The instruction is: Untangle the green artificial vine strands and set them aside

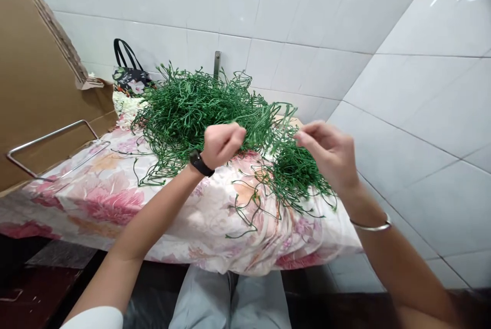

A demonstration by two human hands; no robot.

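No readable text or labels

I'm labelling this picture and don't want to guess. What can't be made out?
In the head view:
Palm of the left hand: hidden by its curled fingers.
Stems beside the right hand: blurred, contact unclear.
Lower end of the metal bar: hidden by the green heap.
Cardboard: cut off by the left edge.
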